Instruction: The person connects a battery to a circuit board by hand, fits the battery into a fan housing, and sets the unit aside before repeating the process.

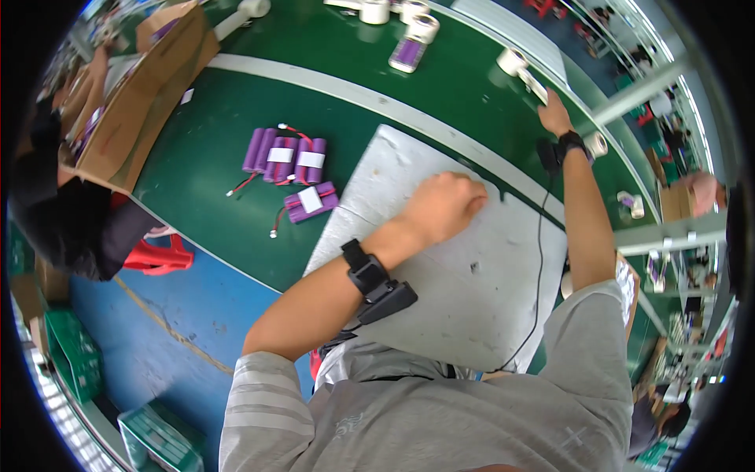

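Observation:
My left hand (447, 206) is curled closed above a grey metal-looking board (487, 271); whatever its fingers hold, if anything, is hidden. My right hand (556, 116) reaches far to the right, its fingers at the end of a white strip (532, 84) that runs from a white roll (511, 60). Left of the board lie purple battery packs with red leads and white labels: several cells side by side (281, 157) and a separate pack (311, 202) close to the board's edge. Black straps with small devices sit on both my wrists.
A cardboard box (149, 98) stands at the left, beside another person in dark clothes. More white rolls (422, 28) and a purple-and-white piece (407, 53) lie across the pale divider strip (314, 82). A black cable (539, 267) crosses the board. Green crates (161, 436) are on the floor.

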The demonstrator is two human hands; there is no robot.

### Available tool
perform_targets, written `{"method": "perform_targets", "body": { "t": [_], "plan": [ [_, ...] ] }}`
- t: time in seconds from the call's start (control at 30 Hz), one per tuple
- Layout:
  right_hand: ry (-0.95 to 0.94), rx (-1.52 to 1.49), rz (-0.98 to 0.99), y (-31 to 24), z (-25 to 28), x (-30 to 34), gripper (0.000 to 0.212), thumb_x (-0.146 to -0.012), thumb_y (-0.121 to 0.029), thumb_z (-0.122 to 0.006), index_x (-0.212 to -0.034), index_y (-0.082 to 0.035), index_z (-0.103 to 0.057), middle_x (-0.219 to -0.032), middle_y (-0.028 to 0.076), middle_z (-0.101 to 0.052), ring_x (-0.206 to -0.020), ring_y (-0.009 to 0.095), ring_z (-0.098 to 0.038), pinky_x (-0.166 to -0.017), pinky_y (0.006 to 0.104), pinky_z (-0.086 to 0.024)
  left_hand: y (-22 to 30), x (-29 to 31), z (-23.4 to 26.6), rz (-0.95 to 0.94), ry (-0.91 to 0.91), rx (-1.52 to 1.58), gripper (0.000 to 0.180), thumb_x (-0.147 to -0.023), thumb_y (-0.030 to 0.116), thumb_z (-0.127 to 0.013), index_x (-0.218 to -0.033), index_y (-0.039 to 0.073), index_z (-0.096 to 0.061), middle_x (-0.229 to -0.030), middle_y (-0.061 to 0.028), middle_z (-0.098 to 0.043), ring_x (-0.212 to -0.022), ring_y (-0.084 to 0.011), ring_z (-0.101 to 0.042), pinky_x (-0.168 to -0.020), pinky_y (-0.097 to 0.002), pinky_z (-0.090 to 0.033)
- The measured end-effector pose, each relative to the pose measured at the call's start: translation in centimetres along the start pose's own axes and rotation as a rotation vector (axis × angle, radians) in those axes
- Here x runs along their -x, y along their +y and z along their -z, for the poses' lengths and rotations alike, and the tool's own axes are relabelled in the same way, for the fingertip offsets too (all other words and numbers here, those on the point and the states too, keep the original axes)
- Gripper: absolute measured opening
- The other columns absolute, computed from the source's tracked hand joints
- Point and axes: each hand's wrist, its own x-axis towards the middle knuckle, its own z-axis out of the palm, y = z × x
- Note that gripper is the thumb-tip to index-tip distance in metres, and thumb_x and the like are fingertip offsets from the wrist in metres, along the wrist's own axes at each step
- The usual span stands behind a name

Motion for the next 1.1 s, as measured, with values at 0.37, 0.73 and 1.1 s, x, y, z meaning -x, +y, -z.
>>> {"method": "perform_targets", "body": {
  "t": [0.37,0.73,1.1],
  "plan": [
    [-0.136,0.343,-0.225,-11.7,6.3,3.2,0.035,-0.081,-0.024,-0.059,-0.109,-0.004,-0.066,-0.112,0.023,-0.065,-0.106,0.041,-0.061,-0.093,0.046,-0.048,0.2,0.2,0.1,0.116,-0.04,-0.083,0.013,-0.085,0.019,-0.063,-0.087,0.008,-0.07,-0.084,-0.0128,-0.065,-0.084,-0.0347,-0.064,-0.073,-0.0452,-0.052],
    [-0.193,-0.42,0.236,-22.2,18.3,26.8,0.018,-0.079,-0.008,-0.066,-0.078,0.002,-0.052,-0.07,0.016,-0.051,-0.067,0.034,-0.056,-0.059,0.0388,-0.044,2.8,4.8,10.2,0.133,0.451,-0.505,0.027,-0.077,0.023,-0.073,-0.102,0.012,-0.07,-0.093,-0.0138,-0.063,-0.085,-0.0322,-0.065,-0.072,-0.0422,-0.054],
    [-0.346,-0.534,0.214,-21.2,19.0,34.9,0.026,-0.073,-0.008,-0.077,-0.092,-0.001,-0.06,-0.091,0.011,-0.06,-0.076,0.025,-0.061,-0.062,0.0328,-0.048,1.9,14.0,14.9,0.66,0.432,-0.34,0.024,-0.09,0.01,-0.058,-0.111,0.004,-0.067,-0.062,-0.0107,-0.061,-0.058,-0.0194,-0.062,-0.059,-0.0322,-0.048]
  ]
}}
